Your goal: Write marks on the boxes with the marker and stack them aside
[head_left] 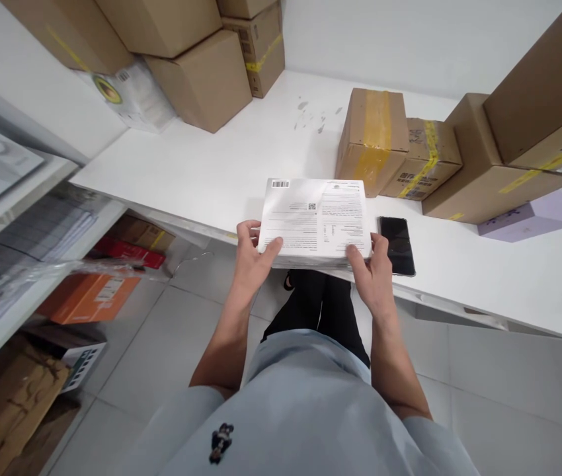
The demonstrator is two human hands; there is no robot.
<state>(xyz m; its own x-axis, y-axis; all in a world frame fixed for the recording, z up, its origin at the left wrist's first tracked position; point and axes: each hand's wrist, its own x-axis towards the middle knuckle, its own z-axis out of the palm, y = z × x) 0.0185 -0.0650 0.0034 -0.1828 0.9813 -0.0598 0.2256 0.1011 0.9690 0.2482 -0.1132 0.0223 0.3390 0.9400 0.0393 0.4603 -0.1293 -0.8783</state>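
A white box [293,221] with printed text, a barcode and a small square code on top is at the front edge of the white table [211,168]. My left hand [255,258] grips its left front corner, thumb on the upper face and fingers round the side. On the opposite corner, my right hand [374,268] holds it the same way. Whether the box rests on the table or is lifted a little, I cannot tell. Just right of my right hand lies a black phone [397,244], face up.
Taped cardboard boxes [373,142] stand at the back right, near a lilac box [529,217]. More cartons [206,79] are stacked at the back left. A shelf [53,264] on the left holds papers; below are an orange box [90,294] and a crumpled carton [8,396].
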